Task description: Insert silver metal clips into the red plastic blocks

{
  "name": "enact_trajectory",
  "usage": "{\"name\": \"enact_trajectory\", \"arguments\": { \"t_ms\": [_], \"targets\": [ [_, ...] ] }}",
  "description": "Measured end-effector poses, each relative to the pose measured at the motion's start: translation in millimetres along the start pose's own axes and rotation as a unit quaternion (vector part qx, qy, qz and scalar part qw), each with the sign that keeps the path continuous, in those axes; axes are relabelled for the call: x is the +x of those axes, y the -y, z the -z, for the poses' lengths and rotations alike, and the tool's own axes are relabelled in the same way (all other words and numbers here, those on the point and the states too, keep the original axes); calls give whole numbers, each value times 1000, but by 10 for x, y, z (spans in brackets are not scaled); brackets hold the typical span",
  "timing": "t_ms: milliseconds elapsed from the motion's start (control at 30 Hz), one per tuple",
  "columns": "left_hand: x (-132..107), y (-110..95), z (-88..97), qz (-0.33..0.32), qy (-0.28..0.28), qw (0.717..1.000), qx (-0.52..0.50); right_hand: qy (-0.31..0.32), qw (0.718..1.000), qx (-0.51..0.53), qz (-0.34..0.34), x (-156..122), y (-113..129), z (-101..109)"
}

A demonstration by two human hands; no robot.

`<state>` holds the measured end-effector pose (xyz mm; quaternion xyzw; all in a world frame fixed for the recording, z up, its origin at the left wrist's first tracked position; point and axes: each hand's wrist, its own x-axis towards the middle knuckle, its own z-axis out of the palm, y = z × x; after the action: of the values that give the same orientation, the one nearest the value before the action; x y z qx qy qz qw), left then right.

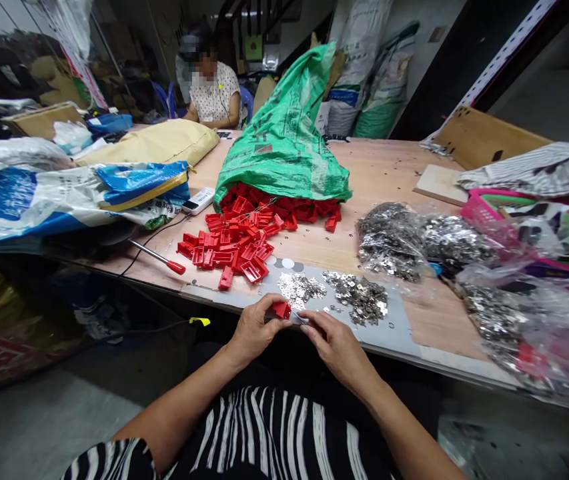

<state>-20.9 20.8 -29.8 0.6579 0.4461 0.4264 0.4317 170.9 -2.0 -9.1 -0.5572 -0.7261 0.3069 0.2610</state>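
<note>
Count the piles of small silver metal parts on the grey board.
2: the left pile, and the right pile beside it, both on the grey board.

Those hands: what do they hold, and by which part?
Left hand: a red plastic part, pinched at its edge. Right hand: a tiny metal piece, pinched at one end.

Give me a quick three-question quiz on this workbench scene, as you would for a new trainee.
1. What colour is the small part held in the left hand?
2. True or false: red parts spill from the mouth of the green woven sack.
3. Which lies closer to the hands: the red-handled screwdriver or the silver metal pieces on the grey sheet?

Key: 1. Red. 2. True. 3. The silver metal pieces.
</note>
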Motion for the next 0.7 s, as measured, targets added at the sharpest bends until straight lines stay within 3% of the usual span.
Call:
{"name": "enact_trajectory", "arguments": {
  "t_ms": [133, 400, 700],
  "targets": [
    [71, 37, 11, -21, 9, 996, 81, -1, 1000, -31, -3, 38, 13, -5],
    [132, 104, 39, -30, 38, 995, 84, -10, 998, -55, 28, 84, -13, -11],
    [165, 104, 67, -55, 46, 992, 102, -3, 997, -80, 18, 108, 7, -13]
  ]
}}
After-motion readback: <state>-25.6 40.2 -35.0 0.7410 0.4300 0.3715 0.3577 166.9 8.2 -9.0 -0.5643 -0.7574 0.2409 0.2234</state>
